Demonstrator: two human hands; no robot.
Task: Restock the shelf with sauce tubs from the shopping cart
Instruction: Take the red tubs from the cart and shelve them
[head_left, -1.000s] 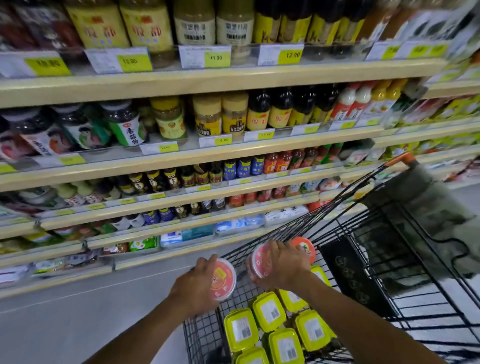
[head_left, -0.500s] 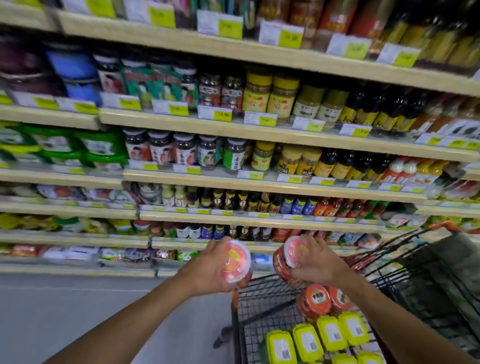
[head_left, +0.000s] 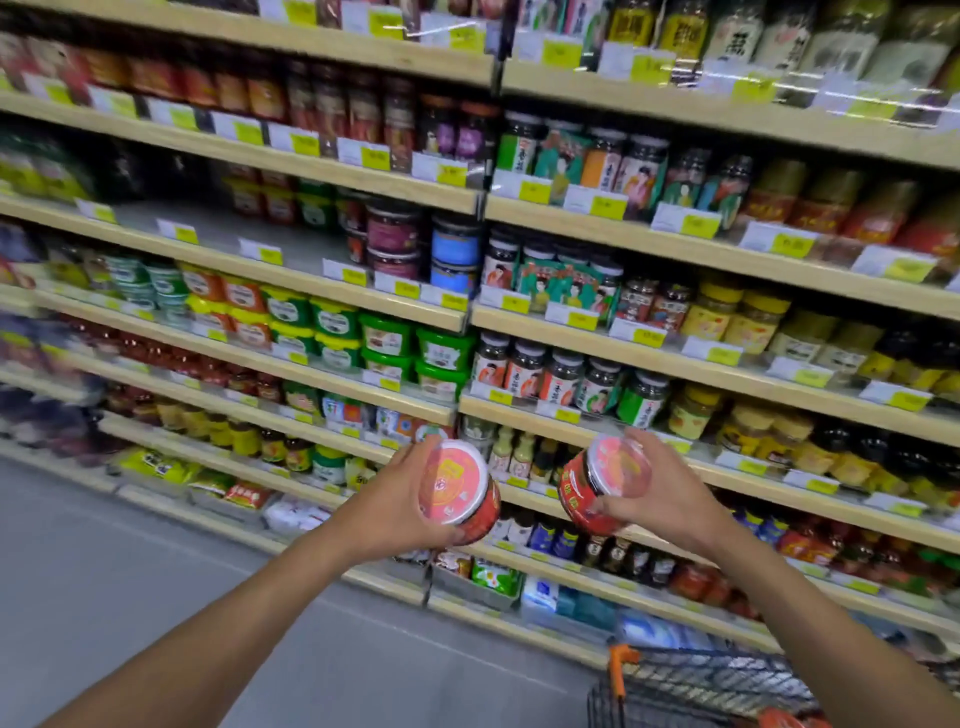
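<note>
My left hand grips a red sauce tub with a pink lid, held at chest height in front of the shelves. A second red sauce tub of the same kind is gripped by my right hand, a little to the right. Both lids tilt toward me. The shopping cart, black wire with an orange corner, shows only at the bottom right. A bare stretch of shelf lies up and to the left, beside stacked dark and blue tubs.
Wooden shelves full of jars, bottles and green and orange tubs fill the view ahead. Yellow price tags line each shelf edge. Grey floor spreads out at the lower left.
Both hands have lifted their tubs out of the cart and up toward the shelves. The view has swung left and upward, so the cart dropped to the bottom right corner.
</note>
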